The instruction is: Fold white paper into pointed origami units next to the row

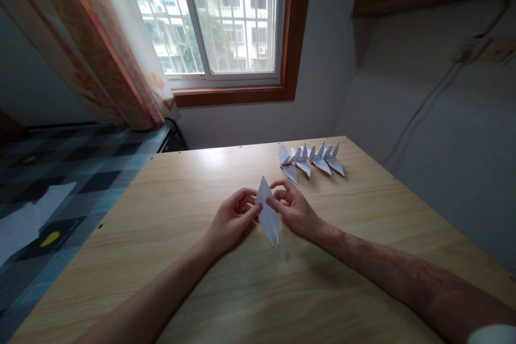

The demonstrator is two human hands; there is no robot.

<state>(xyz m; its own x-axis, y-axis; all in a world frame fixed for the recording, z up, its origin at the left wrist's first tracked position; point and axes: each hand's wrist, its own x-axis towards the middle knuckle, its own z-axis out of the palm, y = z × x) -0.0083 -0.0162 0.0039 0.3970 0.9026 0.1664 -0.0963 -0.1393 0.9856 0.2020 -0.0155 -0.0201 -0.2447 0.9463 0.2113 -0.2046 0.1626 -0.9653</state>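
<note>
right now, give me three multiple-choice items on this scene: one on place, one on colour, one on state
1. Where does the row of folded pieces lie?
A. far right part of the table
B. on the bed
C. on the windowsill

2. What colour is the paper?
A. red
B. white
C. green

3. How is the paper held?
A. left hand alone
B. lying untouched
C. pinched between both hands, the right hand too

Answers: 1 A, the row sits beyond the right hand; 2 B, it shows white; 3 C, fingers of both hands meet on it.

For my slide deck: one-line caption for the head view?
Both hands pinch a white folded paper piece above a wooden table.
</note>
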